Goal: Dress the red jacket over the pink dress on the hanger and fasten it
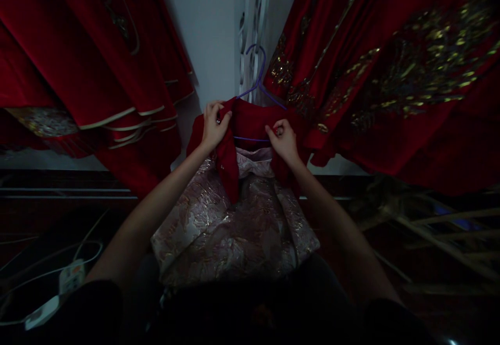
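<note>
In front of me a red jacket [226, 165] hangs on a purple hanger [258, 77], its front parted. My left hand [214, 124] pinches the jacket's edge near the left shoulder. On the other side, my right hand [283, 139] is closed on the opposite front edge, fingers curled in. The hanger's lower bar shows between the two hands. Below the jacket spreads a pale pink brocade skirt [250, 220] with a metallic sheen, its waistband partly covered by the red cloth. The dim light hides fine details.
Red garments with pale trim [128, 74] hang at the left. More red garments with gold sequins [429, 48] hang at the right. A white metal rack post [253, 17] stands behind the hanger. A power strip [72, 277] with cables lies lower left; wooden slats [441, 230] lie lower right.
</note>
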A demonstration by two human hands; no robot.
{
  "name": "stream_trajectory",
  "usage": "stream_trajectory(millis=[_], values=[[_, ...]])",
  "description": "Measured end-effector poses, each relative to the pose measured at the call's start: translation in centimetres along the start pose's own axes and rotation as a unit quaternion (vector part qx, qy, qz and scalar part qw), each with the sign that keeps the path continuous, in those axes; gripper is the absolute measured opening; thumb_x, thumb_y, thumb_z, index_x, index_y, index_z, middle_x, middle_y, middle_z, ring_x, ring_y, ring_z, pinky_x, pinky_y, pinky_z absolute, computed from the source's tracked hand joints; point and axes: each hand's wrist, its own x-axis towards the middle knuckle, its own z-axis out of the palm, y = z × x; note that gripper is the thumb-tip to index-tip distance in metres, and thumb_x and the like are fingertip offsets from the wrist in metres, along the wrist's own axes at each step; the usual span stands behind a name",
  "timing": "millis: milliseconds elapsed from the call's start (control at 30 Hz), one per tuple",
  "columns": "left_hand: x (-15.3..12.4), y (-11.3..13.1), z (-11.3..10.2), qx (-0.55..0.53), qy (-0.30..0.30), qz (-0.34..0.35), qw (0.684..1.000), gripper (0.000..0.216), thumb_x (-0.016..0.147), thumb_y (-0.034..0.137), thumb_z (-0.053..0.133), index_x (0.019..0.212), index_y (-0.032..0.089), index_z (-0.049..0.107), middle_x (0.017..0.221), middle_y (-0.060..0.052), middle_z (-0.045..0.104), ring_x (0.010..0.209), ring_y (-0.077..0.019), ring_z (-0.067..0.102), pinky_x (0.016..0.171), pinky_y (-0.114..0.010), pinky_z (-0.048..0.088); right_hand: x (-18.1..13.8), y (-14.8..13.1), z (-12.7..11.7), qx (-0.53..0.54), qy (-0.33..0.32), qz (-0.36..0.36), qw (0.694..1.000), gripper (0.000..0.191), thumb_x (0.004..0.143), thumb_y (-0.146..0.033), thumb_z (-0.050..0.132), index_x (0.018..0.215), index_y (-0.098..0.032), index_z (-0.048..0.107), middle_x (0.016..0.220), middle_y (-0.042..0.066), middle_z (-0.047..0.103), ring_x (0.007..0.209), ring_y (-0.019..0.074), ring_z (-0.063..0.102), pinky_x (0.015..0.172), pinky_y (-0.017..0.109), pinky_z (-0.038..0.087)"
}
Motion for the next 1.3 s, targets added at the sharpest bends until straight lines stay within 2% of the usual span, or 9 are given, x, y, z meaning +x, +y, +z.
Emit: stream_trajectory(millis=[67, 167, 333, 467, 633, 733, 933, 1167, 1300], values=[[-0.5, 0.6, -1.0, -0.001, -0.001, 0.005, 1.0, 0.022, 0.076, 0.039, 0.067, 0.081, 0.022, 0.053, 0.106, -0.007, 0.056, 0.108, -0.0248, 0.051, 0.097, -0.043, 0.039, 0.0, -0.3, -0.1, 0.038, -0.002, 0.0, 0.999, 0.03, 0.08, -0.045, 0.059, 0.076, -0.022, 0.041, 0.059, -0.007, 0.039, 0.049, 0.0077, 0.034, 0.05, 0.022, 0.027], [-1.4, 2.1, -1.7, -0.046, -0.074, -0.005, 0.996, 0.019, 0.07, 0.024, 0.068, 0.074, 0.021, 0.05, 0.081, -0.002, 0.054, 0.086, -0.0198, 0.055, 0.083, -0.035, 0.043, -0.2, -0.8, -0.5, 0.092, -0.019, 0.001, 0.996, 0.034, 0.079, -0.049, 0.06, 0.074, -0.022, 0.04, 0.059, -0.007, 0.037, 0.048, 0.0072, 0.03, 0.047, 0.022, 0.023], [-3.1, 5.3, -0.6, -0.09, -0.137, -0.012, 0.986, 0.017, 0.067, 0.012, 0.06, 0.074, 0.021, 0.047, 0.062, 0.005, 0.044, 0.058, -0.0109, 0.043, 0.063, -0.025, 0.038, -0.8, -1.3, 0.2, 0.132, -0.044, 0.006, 0.99, 0.033, 0.078, -0.048, 0.061, 0.074, -0.022, 0.041, 0.061, -0.006, 0.04, 0.05, 0.0073, 0.033, 0.048, 0.022, 0.025], [-4.9, 6.7, 0.3, -0.1, -0.193, -0.015, 0.976, 0.02, 0.067, 0.01, 0.058, 0.075, 0.021, 0.043, 0.06, 0.006, 0.042, 0.055, -0.0097, 0.041, 0.056, -0.023, 0.033, -2.0, -2.5, 2.3, 0.179, -0.134, -0.015, 0.975, 0.023, 0.08, -0.041, 0.056, 0.075, -0.022, 0.044, 0.064, -0.005, 0.046, 0.056, 0.0096, 0.042, 0.055, 0.023, 0.034], [-6.3, 6.1, -0.4, -0.139, -0.173, -0.05, 0.974, 0.018, 0.073, 0.016, 0.058, 0.077, 0.021, 0.041, 0.063, 0.006, 0.043, 0.057, -0.0087, 0.044, 0.056, -0.021, 0.035, -3.1, -3.9, 4.1, 0.248, -0.157, 0.0, 0.956, 0.023, 0.081, -0.041, 0.055, 0.075, -0.022, 0.042, 0.069, -0.004, 0.05, 0.062, 0.0108, 0.049, 0.059, 0.024, 0.039], [-6.6, 5.8, -0.9, -0.14, -0.151, -0.073, 0.976, 0.023, 0.073, 0.018, 0.06, 0.087, 0.022, 0.042, 0.067, 0.006, 0.048, 0.058, -0.0082, 0.048, 0.056, -0.02, 0.038, -3.4, -4.1, 4.1, 0.267, -0.132, 0.006, 0.954, 0.027, 0.08, -0.044, 0.058, 0.079, -0.023, 0.041, 0.068, -0.004, 0.046, 0.061, 0.0106, 0.047, 0.056, 0.023, 0.039], [-7.8, 6.1, -0.5, -0.201, -0.112, -0.09, 0.969, 0.03, 0.078, 0.015, 0.059, 0.104, 0.022, 0.047, 0.095, -0.003, 0.062, 0.086, -0.0117, 0.064, 0.075, -0.024, 0.05, -4.5, -4.0, 3.4, 0.281, -0.118, -0.007, 0.952, 0.032, 0.081, -0.049, 0.06, 0.089, -0.025, 0.04, 0.08, -0.001, 0.05, 0.071, 0.0122, 0.054, 0.063, 0.024, 0.046], [-7.9, 5.9, -0.4, -0.189, -0.062, -0.112, 0.974, 0.029, 0.078, 0.021, 0.065, 0.098, 0.024, 0.044, 0.09, -0.001, 0.063, 0.083, -0.0113, 0.066, 0.069, -0.022, 0.052, -4.8, -3.3, 2.9, 0.241, -0.129, -0.049, 0.961, 0.022, 0.092, -0.046, 0.045, 0.101, -0.026, 0.042, 0.092, 0.002, 0.054, 0.085, 0.0139, 0.056, 0.078, 0.028, 0.047], [-7.8, 5.8, -0.5, -0.206, -0.026, -0.12, 0.971, 0.035, 0.077, 0.022, 0.067, 0.1, 0.024, 0.04, 0.086, 0.001, 0.062, 0.079, -0.0099, 0.065, 0.067, -0.021, 0.051, -4.8, -2.9, 2.9, 0.233, -0.147, -0.06, 0.959, 0.019, 0.092, -0.039, 0.046, 0.105, -0.026, 0.04, 0.093, 0.002, 0.053, 0.084, 0.0141, 0.055, 0.077, 0.029, 0.046]])
